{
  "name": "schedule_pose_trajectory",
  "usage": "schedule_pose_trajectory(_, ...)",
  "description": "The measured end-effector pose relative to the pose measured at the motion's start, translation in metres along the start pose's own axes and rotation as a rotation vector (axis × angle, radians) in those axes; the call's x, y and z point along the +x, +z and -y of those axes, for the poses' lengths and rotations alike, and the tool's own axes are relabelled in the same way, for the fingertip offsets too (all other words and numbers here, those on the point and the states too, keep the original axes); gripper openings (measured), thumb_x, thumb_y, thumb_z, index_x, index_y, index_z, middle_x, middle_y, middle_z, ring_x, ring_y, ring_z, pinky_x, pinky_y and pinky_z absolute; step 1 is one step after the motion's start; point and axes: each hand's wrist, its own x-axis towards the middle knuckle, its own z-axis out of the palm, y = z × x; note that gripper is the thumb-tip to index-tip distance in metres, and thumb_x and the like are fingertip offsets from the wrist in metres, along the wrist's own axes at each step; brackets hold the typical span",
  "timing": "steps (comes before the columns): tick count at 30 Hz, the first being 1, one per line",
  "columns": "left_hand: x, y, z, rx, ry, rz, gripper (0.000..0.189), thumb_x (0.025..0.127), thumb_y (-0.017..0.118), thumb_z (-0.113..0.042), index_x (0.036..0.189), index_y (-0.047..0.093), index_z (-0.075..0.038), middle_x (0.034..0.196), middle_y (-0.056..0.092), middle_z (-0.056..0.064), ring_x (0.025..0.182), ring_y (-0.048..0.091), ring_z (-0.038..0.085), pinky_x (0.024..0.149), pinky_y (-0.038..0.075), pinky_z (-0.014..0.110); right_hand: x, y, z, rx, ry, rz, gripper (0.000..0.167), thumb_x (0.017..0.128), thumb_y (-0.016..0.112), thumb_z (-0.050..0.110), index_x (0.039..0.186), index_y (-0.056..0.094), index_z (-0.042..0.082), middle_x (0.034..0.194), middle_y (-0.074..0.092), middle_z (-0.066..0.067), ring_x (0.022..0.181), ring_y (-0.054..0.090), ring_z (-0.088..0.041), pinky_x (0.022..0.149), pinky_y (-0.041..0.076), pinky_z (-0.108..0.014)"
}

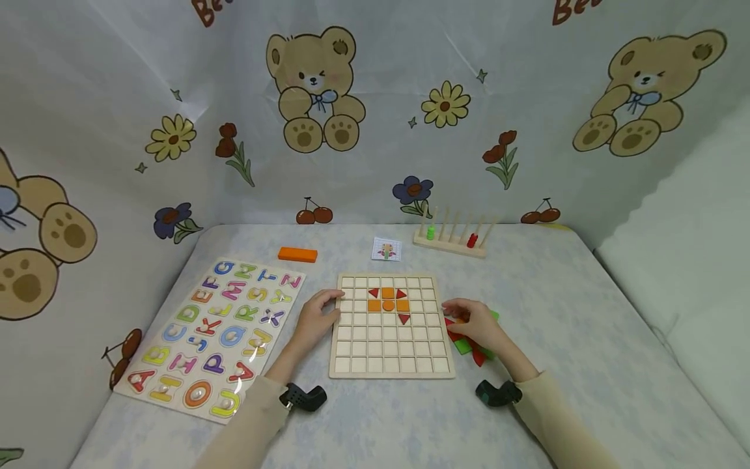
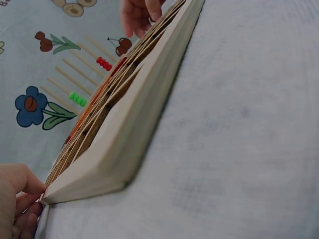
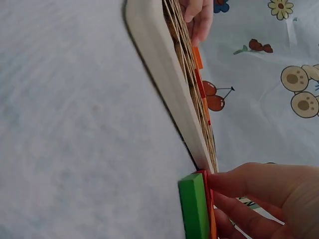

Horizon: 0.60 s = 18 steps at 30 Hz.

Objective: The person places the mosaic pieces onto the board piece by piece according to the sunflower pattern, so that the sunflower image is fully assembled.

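A square wooden grid board (image 1: pixel 375 352) lies flat in the middle of the table. Orange squares, an orange circle (image 1: pixel 388 305) and red triangles (image 1: pixel 404 318) fill several of its upper cells. My left hand (image 1: pixel 316 320) holds the board's left edge, with its fingertips at the wooden frame (image 2: pixel 79 191) in the left wrist view. Beside the right edge, my right hand (image 1: pixel 477 324) reaches over a small heap of red, green and orange pieces. Its fingertips touch a red piece (image 3: pixel 203 174) next to a green block (image 3: pixel 193 206); the hand hides part of the heap.
A letter puzzle board (image 1: pixel 193 345) covers the left of the table. Farther back are an orange bar (image 1: pixel 297 255), a small picture card (image 1: pixel 387 249) and a wooden peg rack (image 1: pixel 448 246) with green and red beads. A bear-patterned curtain (image 1: pixel 387 163) hangs behind.
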Motion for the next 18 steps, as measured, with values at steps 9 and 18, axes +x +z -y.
schedule_pose_trajectory(9,-0.0042,0.0043,-0.0003,0.000,-0.005,-0.016,0.035,0.089,0.063,-0.001,0.124,0.068,-0.006,0.131,0.064,0.011,0.126,0.057,0.028,0.110,0.044,0.046,-0.0046,0.0032,-0.0072,0.010,-0.016,-0.056,0.032,0.086,0.070,-0.003,0.117,0.066,-0.007,0.099,0.070,-0.018,0.081,0.060,-0.011,0.069,0.053,-0.020)
schedule_pose_trajectory(18,0.0016,0.0020,-0.0002,0.014,-0.002,-0.011,0.035,0.088,0.063,-0.001,0.123,0.068,-0.005,0.131,0.063,0.012,0.126,0.057,0.028,0.110,0.044,0.047,-0.0021,0.0049,-0.0079,0.004,-0.009,-0.088,0.036,0.086,0.072,0.000,0.121,0.065,-0.004,0.108,0.069,-0.020,0.091,0.063,-0.026,0.072,0.053,-0.023)
